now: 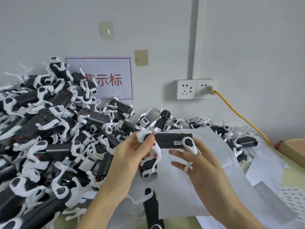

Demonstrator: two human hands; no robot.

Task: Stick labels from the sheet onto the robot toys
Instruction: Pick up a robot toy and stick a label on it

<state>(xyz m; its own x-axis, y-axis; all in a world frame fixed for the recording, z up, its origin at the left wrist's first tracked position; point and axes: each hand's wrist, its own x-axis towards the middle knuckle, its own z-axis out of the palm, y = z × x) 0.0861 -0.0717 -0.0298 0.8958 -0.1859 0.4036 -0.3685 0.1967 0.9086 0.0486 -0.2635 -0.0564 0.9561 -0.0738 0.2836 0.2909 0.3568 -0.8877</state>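
- We note the pile of robot toys [49, 129], black bodies with white legs, heaped against the wall on the left and trailing right behind the hands
- White backing sheets [189, 187] lie curled under and right of the hands; a label sheet [290, 200] shows at the right edge
- Left hand [132, 154] grips the held robot toy [171, 140] at its left end, fingers curled round the white leg joint
- Right hand [203, 164] sits under the toy's right end, fingers spread and straight, touching it from below
- A small label [177, 142] is stuck on the black body near the right leg joint
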